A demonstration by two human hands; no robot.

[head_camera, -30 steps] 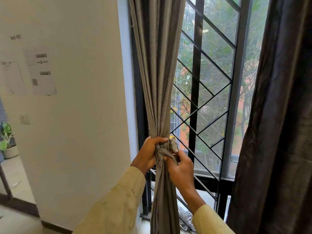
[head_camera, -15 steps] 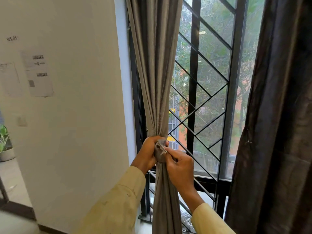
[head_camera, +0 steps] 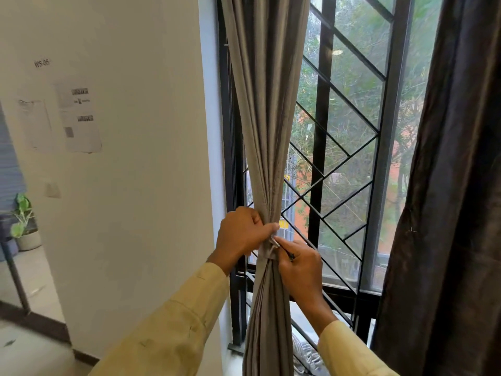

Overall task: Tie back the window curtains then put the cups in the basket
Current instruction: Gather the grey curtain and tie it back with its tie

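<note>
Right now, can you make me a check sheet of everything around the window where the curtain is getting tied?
Surface: no table seen; a strip of pale floor at lower left.
Job's things: grey curtain gathered into a bunch, tie band wrapped around it; dark curtain hangs loose, untied; cups and basket not seen.
Clutter: nothing seen.
Hands: left hand grips the bunch at the band; right hand pinches the band's end.
Cables: pale coiled thing below the window, maybe cord; cannot tell.
Surroundings: window grille, papers on the white wall, potted plant at far left.
</note>
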